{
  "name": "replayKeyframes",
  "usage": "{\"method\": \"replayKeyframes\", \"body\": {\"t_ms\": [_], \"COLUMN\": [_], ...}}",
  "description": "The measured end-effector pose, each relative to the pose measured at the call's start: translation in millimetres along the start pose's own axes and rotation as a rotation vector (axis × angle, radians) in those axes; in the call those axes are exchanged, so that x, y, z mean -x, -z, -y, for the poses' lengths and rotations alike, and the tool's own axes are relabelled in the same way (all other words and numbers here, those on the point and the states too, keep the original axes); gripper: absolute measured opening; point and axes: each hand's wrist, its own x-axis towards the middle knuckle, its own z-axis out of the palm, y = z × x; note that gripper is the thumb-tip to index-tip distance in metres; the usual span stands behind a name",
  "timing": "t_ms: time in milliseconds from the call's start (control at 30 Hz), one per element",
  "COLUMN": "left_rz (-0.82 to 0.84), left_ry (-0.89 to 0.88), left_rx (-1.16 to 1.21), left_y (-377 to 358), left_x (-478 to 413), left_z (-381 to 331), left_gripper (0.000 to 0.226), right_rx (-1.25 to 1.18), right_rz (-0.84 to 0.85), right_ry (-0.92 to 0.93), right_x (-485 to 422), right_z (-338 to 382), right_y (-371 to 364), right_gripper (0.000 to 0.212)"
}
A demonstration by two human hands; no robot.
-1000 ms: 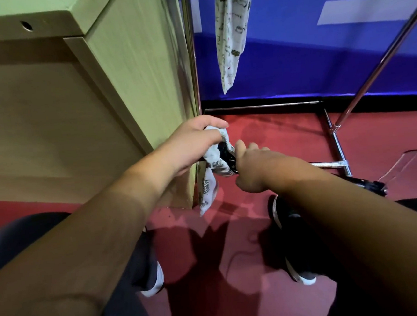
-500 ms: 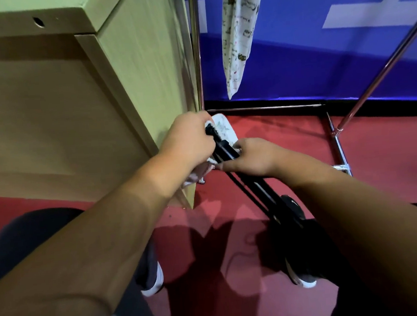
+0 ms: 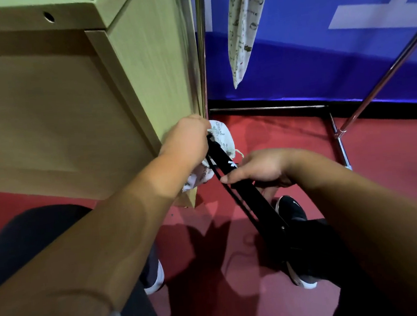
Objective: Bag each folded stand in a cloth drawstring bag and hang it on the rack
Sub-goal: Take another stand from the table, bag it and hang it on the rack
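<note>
A folded black stand (image 3: 245,192) runs diagonally from the picture's centre down to the right. My right hand (image 3: 261,169) grips its shaft near the top. Its upper tip sits in the mouth of a white patterned cloth drawstring bag (image 3: 222,137), which my left hand (image 3: 184,142) holds bunched against the stand. More of the bag's cloth hangs below that hand. Another patterned bag (image 3: 243,26) hangs from above, next to the rack's upright pole (image 3: 201,50).
A light wooden cabinet (image 3: 75,93) fills the left, its corner close to my left hand. The chrome rack's base bars (image 3: 268,107) and a slanted pole (image 3: 384,77) stand on the red floor before a blue wall. My two shoes are below.
The stand has swung from lying sideways to pointing down toward my right foot. My right hand has slid down the shaft, and the bag sits over the stand's top end.
</note>
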Motion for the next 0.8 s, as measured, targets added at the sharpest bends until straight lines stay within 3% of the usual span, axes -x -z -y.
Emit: {"method": "replayKeyframes", "body": {"t_ms": [100, 200, 300, 367, 500, 600, 700, 800], "left_rz": [0.015, 0.009, 0.080, 0.104, 0.076, 0.198, 0.327, 0.383], "left_ry": [-0.022, -0.033, -0.160, -0.189, -0.032, -0.084, -0.158, -0.193], "left_rx": [0.156, 0.344, 0.522, 0.511, 0.328, 0.271, 0.345, 0.598], "left_y": [-3.6, -3.0, 6.1, 6.5, 5.4, 5.8, 5.1, 8.1], "left_x": [2.6, 6.3, 15.0, 17.0, 3.0, -0.6, 1.3, 8.5], "left_z": [-5.2, -14.8, -30.8, -34.4, -17.2, -6.9, -5.7, -7.2], "left_gripper": [0.021, 0.017, 0.021, 0.021, 0.023, 0.035, 0.041, 0.023], "right_rx": [-0.020, -0.029, -0.027, -0.115, -0.408, -0.555, -0.688, -0.671], "right_rz": [-0.024, -0.111, -0.178, -0.146, -0.113, -0.107, -0.148, -0.040], "right_ry": [0.032, 0.092, 0.150, 0.140, 0.061, 0.087, 0.104, 0.059], "right_x": [-0.2, -5.7, -10.7, -12.7, -8.1, -3.1, -4.3, -1.1], "right_z": [0.3, 1.4, 5.5, 8.3, 15.1, 20.9, 16.5, 18.3], "right_y": [-8.2, -13.3, -11.1, -12.2, -9.1, 3.7, 18.0, 20.7], "right_gripper": [0.038, 0.026, 0.013, 0.014, 0.014, 0.022, 0.022, 0.040]}}
